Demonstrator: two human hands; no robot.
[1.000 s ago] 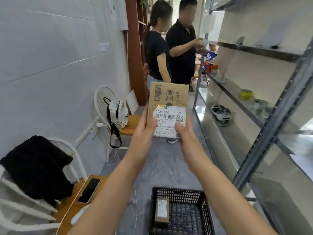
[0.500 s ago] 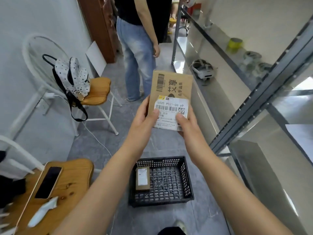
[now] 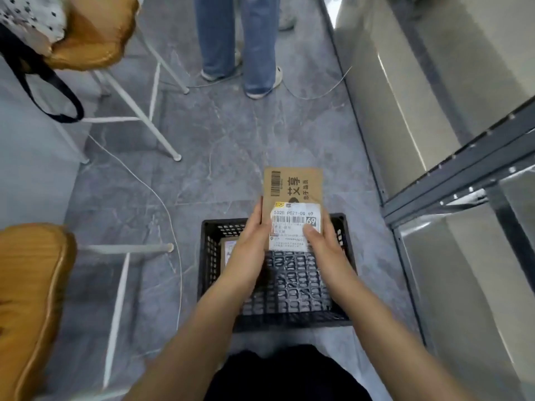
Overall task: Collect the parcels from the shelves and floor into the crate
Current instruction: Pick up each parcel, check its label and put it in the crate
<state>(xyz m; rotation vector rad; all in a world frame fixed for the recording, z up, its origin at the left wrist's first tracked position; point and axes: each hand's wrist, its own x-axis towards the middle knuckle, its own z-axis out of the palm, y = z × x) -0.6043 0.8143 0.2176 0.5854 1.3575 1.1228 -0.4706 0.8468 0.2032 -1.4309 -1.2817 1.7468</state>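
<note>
I hold a flat brown cardboard parcel (image 3: pixel 292 186) with a white shipping label over the black plastic crate (image 3: pixel 343 316) on the floor. My left hand (image 3: pixel 249 247) grips its left edge and my right hand (image 3: pixel 325 247) grips its right edge, thumb on the label. The parcel's lower end sits above the crate's far half. A second small brown parcel (image 3: pixel 227 248) lies inside the crate at the left, mostly hidden behind my left hand.
A metal shelving unit (image 3: pixel 451 175) runs along the right. Two chairs with wooden seats (image 3: pixel 95 39) (image 3: pixel 26 299) stand on the left, one carrying a spotted bag. A person's legs (image 3: pixel 240 44) stand beyond the crate. A white cable (image 3: pixel 162 204) trails over the grey floor.
My view has tilted down from the room to the floor. Both hands have lowered the parcel from chest height to just over the crate, keeping the same hold.
</note>
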